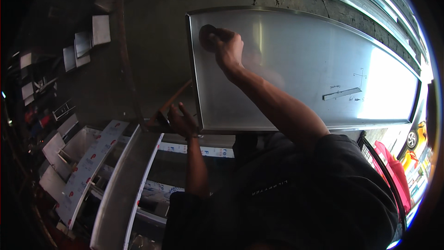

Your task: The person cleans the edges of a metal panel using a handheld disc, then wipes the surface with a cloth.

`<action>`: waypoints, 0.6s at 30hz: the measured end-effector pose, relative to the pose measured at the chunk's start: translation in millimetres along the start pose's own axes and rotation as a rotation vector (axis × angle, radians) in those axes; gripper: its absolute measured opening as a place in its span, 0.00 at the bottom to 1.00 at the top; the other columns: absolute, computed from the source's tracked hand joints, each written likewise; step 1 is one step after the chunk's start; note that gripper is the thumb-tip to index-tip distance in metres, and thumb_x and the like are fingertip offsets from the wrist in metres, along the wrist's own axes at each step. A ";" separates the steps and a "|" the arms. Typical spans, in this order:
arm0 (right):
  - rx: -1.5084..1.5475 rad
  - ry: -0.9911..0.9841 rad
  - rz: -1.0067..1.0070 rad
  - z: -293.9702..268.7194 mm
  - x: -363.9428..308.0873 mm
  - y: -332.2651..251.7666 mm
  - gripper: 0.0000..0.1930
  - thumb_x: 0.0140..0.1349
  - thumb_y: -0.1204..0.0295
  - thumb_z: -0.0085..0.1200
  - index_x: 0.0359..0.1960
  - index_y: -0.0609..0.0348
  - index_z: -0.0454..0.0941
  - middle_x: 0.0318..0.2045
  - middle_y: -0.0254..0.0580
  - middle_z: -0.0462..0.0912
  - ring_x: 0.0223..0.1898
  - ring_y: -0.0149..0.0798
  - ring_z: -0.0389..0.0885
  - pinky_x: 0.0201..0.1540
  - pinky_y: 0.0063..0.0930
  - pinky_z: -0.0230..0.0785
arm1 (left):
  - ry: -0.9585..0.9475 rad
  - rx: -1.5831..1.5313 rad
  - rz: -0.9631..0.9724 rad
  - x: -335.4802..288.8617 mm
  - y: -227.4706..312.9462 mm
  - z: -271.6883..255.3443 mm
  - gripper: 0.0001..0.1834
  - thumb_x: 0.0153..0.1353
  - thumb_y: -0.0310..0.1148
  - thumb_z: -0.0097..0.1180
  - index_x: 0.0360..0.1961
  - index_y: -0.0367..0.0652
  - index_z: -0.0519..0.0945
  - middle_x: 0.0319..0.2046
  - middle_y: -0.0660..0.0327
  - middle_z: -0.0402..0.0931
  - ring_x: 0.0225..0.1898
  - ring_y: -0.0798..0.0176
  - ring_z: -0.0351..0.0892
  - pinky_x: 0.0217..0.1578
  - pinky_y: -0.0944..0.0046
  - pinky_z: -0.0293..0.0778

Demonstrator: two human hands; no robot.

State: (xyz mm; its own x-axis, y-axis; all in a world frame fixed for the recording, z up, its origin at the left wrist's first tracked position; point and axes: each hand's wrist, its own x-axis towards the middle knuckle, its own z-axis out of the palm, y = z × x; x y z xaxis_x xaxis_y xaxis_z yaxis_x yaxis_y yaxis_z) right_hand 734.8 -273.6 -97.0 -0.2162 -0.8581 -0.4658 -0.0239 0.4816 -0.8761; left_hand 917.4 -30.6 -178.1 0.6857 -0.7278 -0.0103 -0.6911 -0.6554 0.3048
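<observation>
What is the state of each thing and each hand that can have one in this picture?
Large shiny rectangular metal tray panel: lies flat, hollow side up, marked with pen lines.
Small dark round pad: pressed on the panel under the right hand.
Right hand: closed on the pad.
Left hand: fingers spread, at the panel's near left corner.

A: Item one, right hand (226,46)?
B: Reaching up and forward on a nearly straight arm, fingers curling shut around a dark pad.
A: Item two, left hand (181,121)?
B: Hanging lower, elbow bending, fingers spreading apart, gripping nothing visible.
</observation>
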 end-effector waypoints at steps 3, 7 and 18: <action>-0.070 -0.070 -0.011 11.5 8.8 -8.2 0.16 0.63 0.69 0.61 0.48 0.66 0.86 0.38 0.56 0.89 0.42 0.45 0.90 0.47 0.35 0.80 | -0.030 0.013 -0.013 -0.3 0.2 2.2 0.32 0.73 0.56 0.49 0.55 0.33 0.79 0.47 0.46 0.81 0.51 0.47 0.80 0.53 0.51 0.73; -0.042 -0.270 0.004 -1.9 -5.3 9.3 0.16 0.63 0.69 0.60 0.46 0.70 0.85 0.34 0.53 0.89 0.38 0.38 0.89 0.43 0.33 0.79 | -0.008 -0.023 -0.007 -1.2 1.3 3.4 0.31 0.73 0.55 0.50 0.56 0.33 0.79 0.47 0.46 0.81 0.51 0.47 0.80 0.54 0.51 0.73; -0.014 -0.312 0.069 -8.7 -26.8 16.6 0.16 0.64 0.71 0.59 0.49 0.71 0.85 0.35 0.53 0.89 0.37 0.38 0.88 0.43 0.32 0.79 | 0.031 -0.012 0.027 -2.6 2.8 0.0 0.31 0.73 0.55 0.51 0.55 0.34 0.79 0.47 0.47 0.80 0.51 0.46 0.80 0.53 0.50 0.74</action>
State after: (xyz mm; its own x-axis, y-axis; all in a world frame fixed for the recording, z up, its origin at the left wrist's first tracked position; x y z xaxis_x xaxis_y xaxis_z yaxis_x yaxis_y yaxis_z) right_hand 731.6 -241.0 -97.9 0.0922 -0.8353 -0.5420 -0.0335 0.5414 -0.8401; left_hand 913.7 -30.6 -177.3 0.6734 -0.7388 0.0273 -0.7070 -0.6328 0.3157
